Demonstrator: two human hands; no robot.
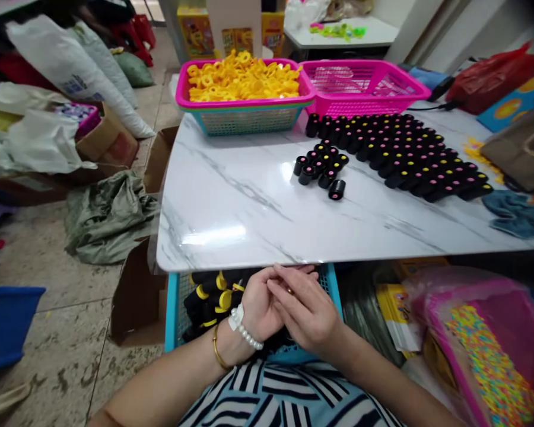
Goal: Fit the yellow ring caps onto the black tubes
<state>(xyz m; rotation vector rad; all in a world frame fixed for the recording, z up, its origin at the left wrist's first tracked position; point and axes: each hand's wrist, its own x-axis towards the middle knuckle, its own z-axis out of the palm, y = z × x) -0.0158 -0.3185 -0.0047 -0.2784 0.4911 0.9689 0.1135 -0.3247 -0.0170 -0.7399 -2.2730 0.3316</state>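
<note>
My left hand (262, 302), with a white bead bracelet and a gold bangle at its wrist, is turned palm up just below the table's front edge. Its fingers are stretched out, partly covered by my right hand. My right hand (309, 308) lies across the left palm, fingers extended; whether anything small sits between the palms is hidden. Beneath both hands is a blue basket (172, 314) of black pieces with yellow discs (222, 299). On the table, a small group of black cylinders (318, 163) with pink or yellow dots stands upright, and one black cylinder (337, 190) is tilted in front.
Rows of black cylinders (409, 154) fill the marble-patterned table's (231, 196) right side. Behind are a pink basket (182, 89) of yellow plastic pieces and another pink basket (365, 89). A cardboard box (133, 302) is left; a bagged pink tray (511, 320) with colourful bits is right.
</note>
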